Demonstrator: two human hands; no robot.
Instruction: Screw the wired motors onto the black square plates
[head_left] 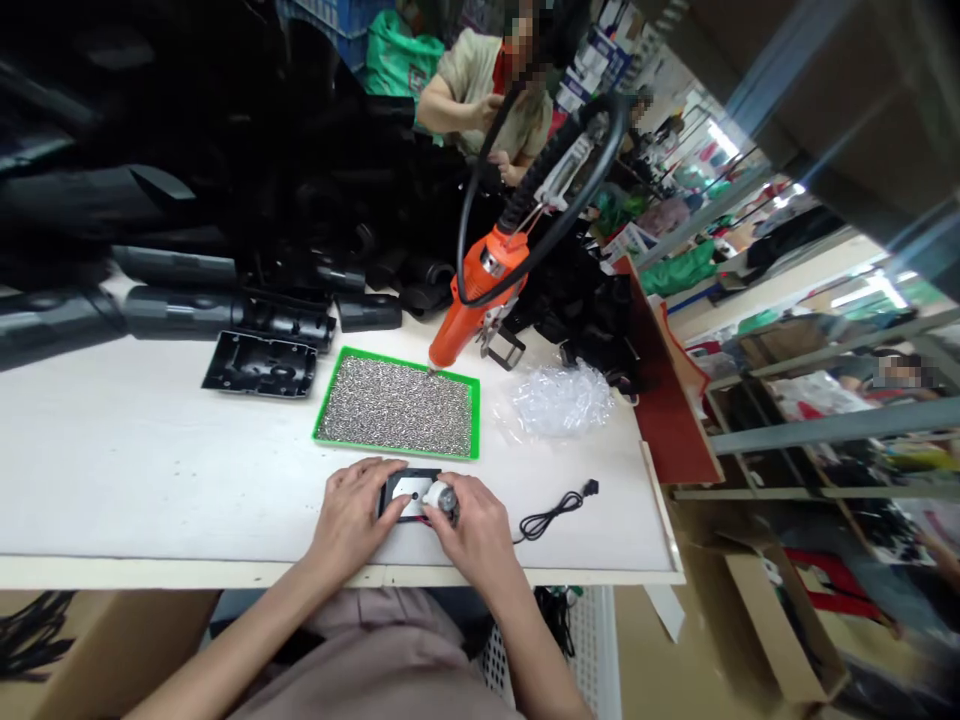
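"Starting from the left, what lay on the counter [112,470]?"

"Dark curved casings [180,312] lay in a row at the far left. Just right of them was an open black shell [259,365], its hollow side up, near the left side of a green tray [475,430]."

"And the left grip [346,515]?"

"It was on the near side of the tray, closed over the left side of a flat black part [421,474], with the thumb on the silvery plate [406,486] set in it."

"What did the tray hold?"

"A layer of small metallic pieces [397,405], too tiny to make out singly."

"Where exactly was the black part?"

"Close to the counter's near edge, between the two grips."

"How did the right grip [478,525] stand?"

"Narrow, with thumb and fingers around a small white-and-metal cylinder [441,496] at the black part's right end. I couldn't tell whether the two were joined."

"What was beyond it?"

"An orange power tool [480,290] hung tilted, tip down at the tray's far edge. Farther off was a person [465,90] in a light shirt."

"And rightmost?"

"A black cord [551,516] lay loosely coiled at the near right, a heap of clear plastic [562,400] lay farther back, and a reddish board [664,390] stood along the right edge."
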